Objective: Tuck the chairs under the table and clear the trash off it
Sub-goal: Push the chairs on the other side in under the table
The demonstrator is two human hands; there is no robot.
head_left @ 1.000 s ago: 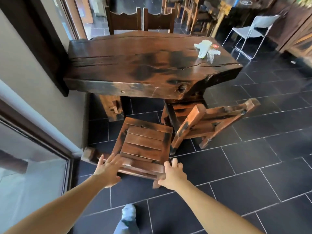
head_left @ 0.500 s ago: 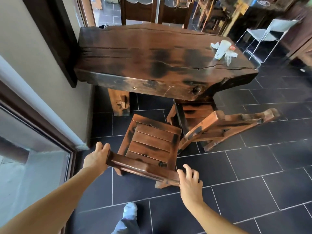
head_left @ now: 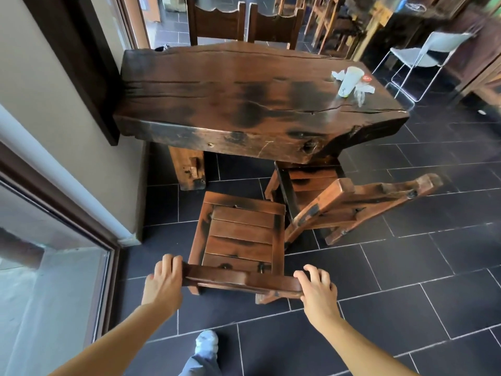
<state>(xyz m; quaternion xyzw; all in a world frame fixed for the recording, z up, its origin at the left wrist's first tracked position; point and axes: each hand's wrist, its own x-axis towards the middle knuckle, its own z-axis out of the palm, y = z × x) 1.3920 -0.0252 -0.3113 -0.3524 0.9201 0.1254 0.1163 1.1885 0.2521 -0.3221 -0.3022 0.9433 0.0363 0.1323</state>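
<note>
A wooden slatted chair (head_left: 238,234) stands on the dark tiles in front of the thick wooden table (head_left: 244,104), its seat clear of the table edge. My left hand (head_left: 162,283) grips the left end of its top back rail. My right hand (head_left: 317,291) grips the right end. A second wooden chair (head_left: 352,204) leans tilted to the right, its seat partly under the table. On the table's far right corner lie a white paper cup (head_left: 348,81) on its side, crumpled clear wrappers (head_left: 362,90) and a small red lid.
A wall and a glass door (head_left: 40,280) close off the left side. Two dark chairs (head_left: 244,23) stand at the table's far side. A white metal chair (head_left: 423,55) stands at the back right. My foot (head_left: 206,343) rests on the tiles below the chair.
Both hands went from reaching for the chair's back rail to gripping its two ends. The chair now stands straighter and closer to the table, and the view has moved forward.
</note>
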